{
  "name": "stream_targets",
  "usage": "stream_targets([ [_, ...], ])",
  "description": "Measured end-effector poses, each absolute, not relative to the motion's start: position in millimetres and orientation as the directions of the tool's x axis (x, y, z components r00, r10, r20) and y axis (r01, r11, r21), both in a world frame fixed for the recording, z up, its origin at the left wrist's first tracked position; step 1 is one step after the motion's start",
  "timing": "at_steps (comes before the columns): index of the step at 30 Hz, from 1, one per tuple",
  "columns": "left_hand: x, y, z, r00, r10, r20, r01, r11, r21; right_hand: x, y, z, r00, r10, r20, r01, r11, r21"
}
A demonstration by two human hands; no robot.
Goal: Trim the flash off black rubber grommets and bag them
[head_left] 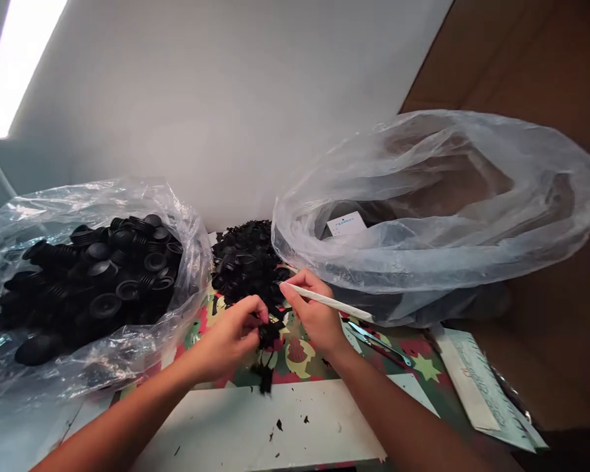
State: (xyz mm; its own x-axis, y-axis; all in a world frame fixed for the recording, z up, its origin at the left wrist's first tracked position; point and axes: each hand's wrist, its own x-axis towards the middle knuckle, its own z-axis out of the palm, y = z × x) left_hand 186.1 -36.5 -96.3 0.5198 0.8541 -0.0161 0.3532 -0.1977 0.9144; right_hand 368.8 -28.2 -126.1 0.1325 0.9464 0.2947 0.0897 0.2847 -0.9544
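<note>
My left hand is closed, fingertips pinched at a small black rubber piece. A ragged black scrap shows blurred just below it; whether the two are joined I cannot tell. In my right hand is a slim white stick-like tool, held between thumb and fingers with its thin tip pointing left. That tip is near a heap of black rubber parts and shreds behind both hands. What the heap hides of the left fingers' grip is dark and hard to make out.
On the left, a clear plastic bag holds many ribbed black rubber caps. A large open plastic bag containing a white card stands right. Scissors, a notebook and a crumb-strewn white board lie nearer.
</note>
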Motion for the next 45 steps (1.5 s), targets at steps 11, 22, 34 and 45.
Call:
stream_targets([
  [11, 174, -33, -114, 0.234, 0.972, 0.006, 0.054, -0.019, 0.998, 358, -43, -128, -0.127, 0.805, 0.58, 0.283, 0.589, -0.757],
  [22, 170, -38, -109, 0.308, 0.949, 0.06, 0.274, -0.149, 0.95, 356, -46, -137, -0.303, 0.634, 0.712, 0.333, 0.77, -0.544],
  [34, 167, -38, -108, 0.329, 0.941, 0.077, 0.084, -0.111, 0.99, 376, -32, -140, -0.117, 0.884, 0.452, 0.693, 0.399, -0.601],
  [45, 166, -32, -108, 0.241, 0.967, 0.077, 0.184, -0.124, 0.975, 376, -37, -120, -0.258, 0.949, 0.183, 0.382, 0.275, -0.882],
])
